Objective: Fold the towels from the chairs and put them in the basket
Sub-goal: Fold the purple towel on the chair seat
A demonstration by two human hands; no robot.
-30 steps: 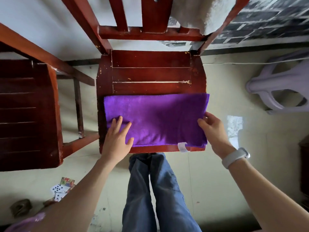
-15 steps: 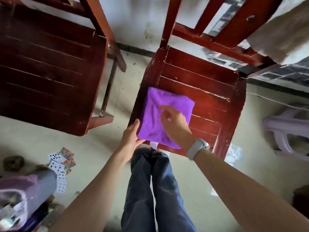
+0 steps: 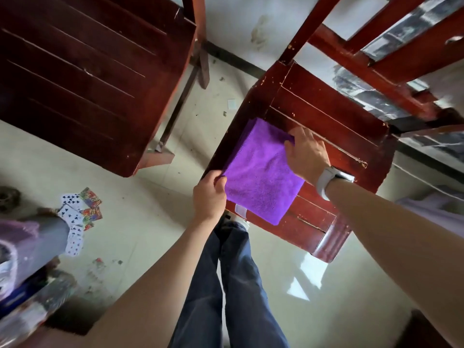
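Chairs: two red-brown wooden chairs were in view, the near chair (image 3: 324, 136) at about 1 o'clock from centre and a second chair (image 3: 82, 71) at 10 o'clock; the slatted back of the near one ran off the top at 1 o'clock.
Towels: one purple towel (image 3: 261, 174) was counted, lying folded into a compact rectangle on the seat of the near chair, its lower corner overhanging the front edge at 6 o'clock with a white tag beside it.
Basket: not clearly seen; a blurred heap at 8 o'clock could not be told for certain.
Left hand: the left hand (image 3: 209, 194) pinched the towel's near-left edge at 9 o'clock of the cloth, thumb over and fingers curled under.
Right hand: the right hand (image 3: 305, 153) gripped the towel's far-right edge at 2 o'clock, fingers curled over the fold; a white band sat on that wrist.
Step in hand: judged to be lifting the folded towel off the seat for the basket.
Doing it well: both grips needed to catch every layer, not the top one alone, and rise together and level, so the fold held and the overhanging corner did not drag open.
Cards: several playing cards (image 3: 75, 214) lay scattered on the floor at 8 o'clock, too overlapped to count.
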